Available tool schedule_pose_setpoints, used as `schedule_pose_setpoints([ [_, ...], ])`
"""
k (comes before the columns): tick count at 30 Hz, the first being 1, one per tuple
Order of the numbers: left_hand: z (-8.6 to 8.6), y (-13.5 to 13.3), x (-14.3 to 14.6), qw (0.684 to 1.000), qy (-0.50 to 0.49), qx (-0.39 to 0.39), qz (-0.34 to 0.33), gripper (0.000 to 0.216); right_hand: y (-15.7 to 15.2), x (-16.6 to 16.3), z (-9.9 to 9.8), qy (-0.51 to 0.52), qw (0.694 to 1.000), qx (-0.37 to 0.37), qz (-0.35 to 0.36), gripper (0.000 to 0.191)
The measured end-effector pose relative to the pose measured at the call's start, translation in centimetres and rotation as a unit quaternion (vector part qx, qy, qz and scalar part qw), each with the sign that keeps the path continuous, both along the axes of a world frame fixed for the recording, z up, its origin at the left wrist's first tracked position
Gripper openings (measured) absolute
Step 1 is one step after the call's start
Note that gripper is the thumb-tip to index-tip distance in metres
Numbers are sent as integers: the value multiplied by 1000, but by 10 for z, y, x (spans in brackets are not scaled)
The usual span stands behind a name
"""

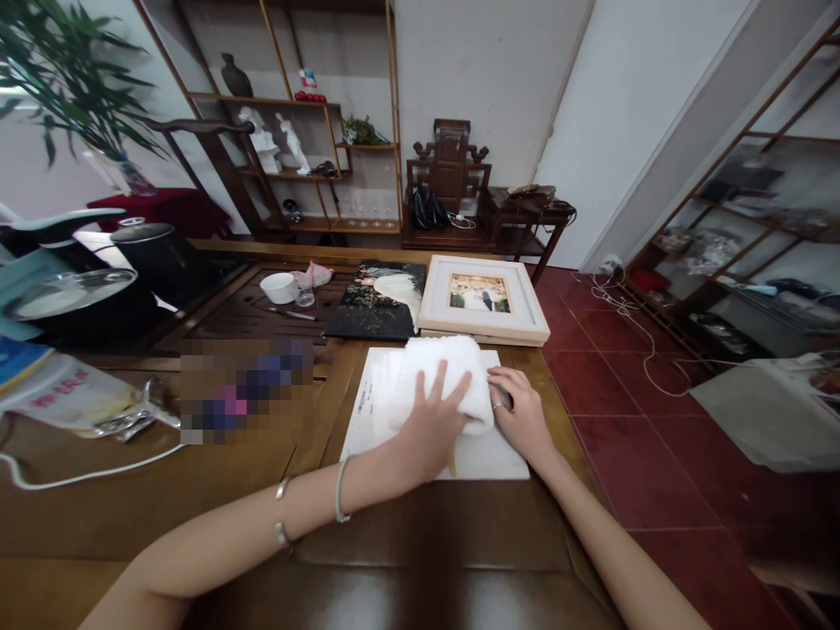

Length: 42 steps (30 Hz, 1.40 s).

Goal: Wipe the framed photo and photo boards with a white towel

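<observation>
1. Left hand point(433, 420): flat, fingers spread apart, palm pressed on a soft white folded cloth point(430, 372).
2. Right hand point(521, 416): at 3 o'clock of the cloth, fingers bent together against its end; whether they grip it cannot be told.
3. Cloth: lies across the far half of a flat white rectangular board point(489, 459) on the brown wooden table point(197, 490).
4. Just beyond the board, 12 o'clock: a cream-framed square photograph point(482, 297); 11 o'clock, a dark glossy picture panel point(377, 302).
5. Farther, 10 o'clock: a small white ceramic bowl point(278, 287).
6. Farthest, 12 o'clock: a carved dark wooden chair point(450, 166) at the wall.
</observation>
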<state>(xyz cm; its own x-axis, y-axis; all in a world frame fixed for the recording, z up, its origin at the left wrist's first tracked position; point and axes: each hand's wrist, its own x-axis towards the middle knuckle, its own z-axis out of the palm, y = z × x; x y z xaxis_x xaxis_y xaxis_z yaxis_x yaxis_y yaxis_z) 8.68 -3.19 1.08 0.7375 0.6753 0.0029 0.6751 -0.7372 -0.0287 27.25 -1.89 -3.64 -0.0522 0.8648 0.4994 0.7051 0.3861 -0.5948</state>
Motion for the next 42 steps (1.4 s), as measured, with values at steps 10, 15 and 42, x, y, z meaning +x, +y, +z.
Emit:
schedule_pose_setpoints([
  [10,1,-84,-11,996,20,44,-78,23,-3,1,2,9,1000,-22,6,19],
  [15,16,-63,-14,997,31,-19,-64,29,-3,0,3,23,1000,-17,3,20],
  [42,11,-41,-20,999,13,-34,-33,36,-1,3,-2,39,999,-10,-29,22],
])
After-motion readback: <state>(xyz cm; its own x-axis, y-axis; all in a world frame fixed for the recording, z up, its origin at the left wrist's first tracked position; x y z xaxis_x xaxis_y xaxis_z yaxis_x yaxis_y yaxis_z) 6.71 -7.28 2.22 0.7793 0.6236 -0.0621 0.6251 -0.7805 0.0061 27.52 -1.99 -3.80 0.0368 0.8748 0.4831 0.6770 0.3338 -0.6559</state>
